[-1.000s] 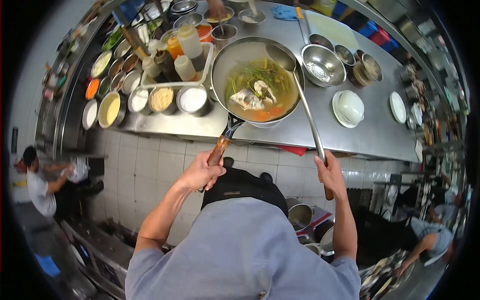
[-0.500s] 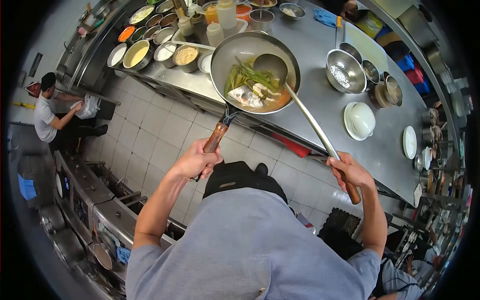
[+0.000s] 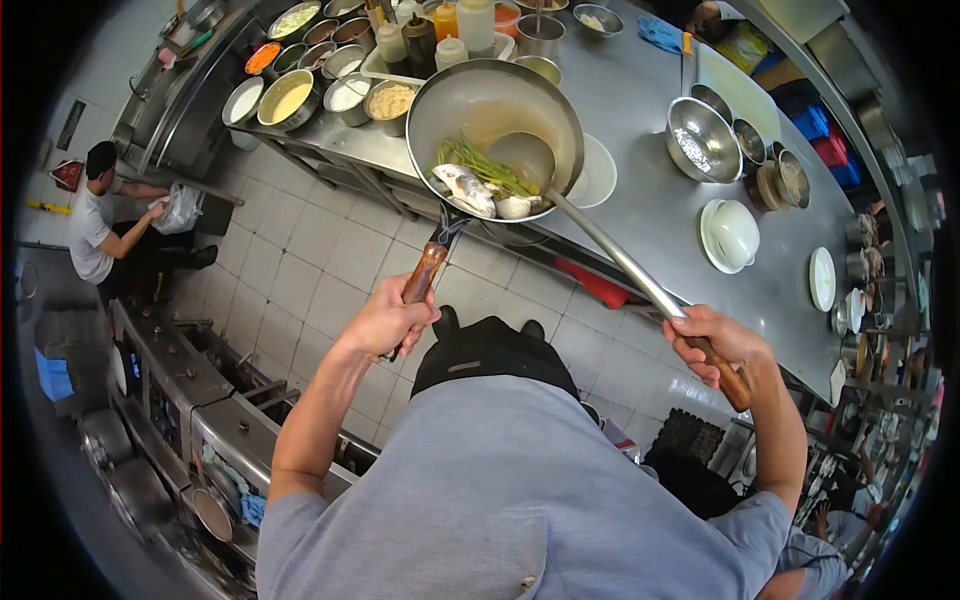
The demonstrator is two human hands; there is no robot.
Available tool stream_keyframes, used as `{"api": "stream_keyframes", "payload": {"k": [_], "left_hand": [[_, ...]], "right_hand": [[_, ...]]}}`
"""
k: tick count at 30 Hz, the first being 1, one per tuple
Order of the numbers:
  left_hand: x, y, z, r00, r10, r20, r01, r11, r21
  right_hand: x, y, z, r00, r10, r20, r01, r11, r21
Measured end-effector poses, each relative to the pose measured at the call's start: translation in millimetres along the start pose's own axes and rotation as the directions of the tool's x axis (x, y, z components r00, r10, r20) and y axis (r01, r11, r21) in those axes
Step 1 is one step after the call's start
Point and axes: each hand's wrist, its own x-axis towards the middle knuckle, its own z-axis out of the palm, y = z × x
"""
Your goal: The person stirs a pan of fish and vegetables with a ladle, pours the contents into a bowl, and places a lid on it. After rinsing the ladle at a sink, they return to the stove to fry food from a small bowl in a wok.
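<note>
My left hand [image 3: 393, 318] is closed around the wooden handle of a wok [image 3: 440, 105]. The wok is held up over the front edge of the counter, its mouth tipped toward me. Inside lie a fish head [image 3: 465, 190], other pale pieces and green vegetables [image 3: 475, 158] in some broth. With its fingers wrapped round the long handle, my right hand [image 3: 718, 342] grips a ladle [image 3: 625, 258]. The ladle's bowl rests inside the wok by the vegetables. A white bowl or plate [image 3: 598, 172] shows partly behind the wok's right rim.
Steel counter [image 3: 640, 110] ahead bears seasoning pots [image 3: 290, 100], squeeze bottles [image 3: 450, 52], steel bowls [image 3: 703, 140], a covered white dish [image 3: 730, 236] and a knife [image 3: 687, 62]. A stove [image 3: 215, 400] stands at left. A person [image 3: 125, 215] sits at far left; other people are at lower right.
The wok has shifted slightly left and tipped, and less broth shows in it. The white bowl or plate behind it has come into view. My right hand and the ladle handle have moved right.
</note>
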Motion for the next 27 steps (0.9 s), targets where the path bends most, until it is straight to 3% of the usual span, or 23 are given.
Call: {"api": "stream_keyframes", "payload": {"k": [11, 17, 21, 27], "left_hand": [[6, -10, 0, 1.0, 0.016, -0.025, -0.014, 0.999, 0.049], [12, -8, 7, 0.999, 0.009, -0.037, -0.006, 0.996, 0.086], [16, -4, 8, 0.999, 0.003, -0.041, 0.0, 0.998, 0.068], [22, -1, 9, 0.999, 0.015, -0.046, -0.012, 0.998, 0.061]], "right_hand": [[-4, 3, 35, 0.999, 0.051, -0.012, -0.049, 0.987, 0.151], [1, 15, 19, 0.994, 0.049, 0.101, -0.073, 0.964, 0.257], [8, 25, 11, 0.981, -0.015, 0.194, -0.064, 0.916, 0.395], [32, 49, 2, 0.896, -0.203, 0.395, -0.131, 0.729, 0.672]]}}
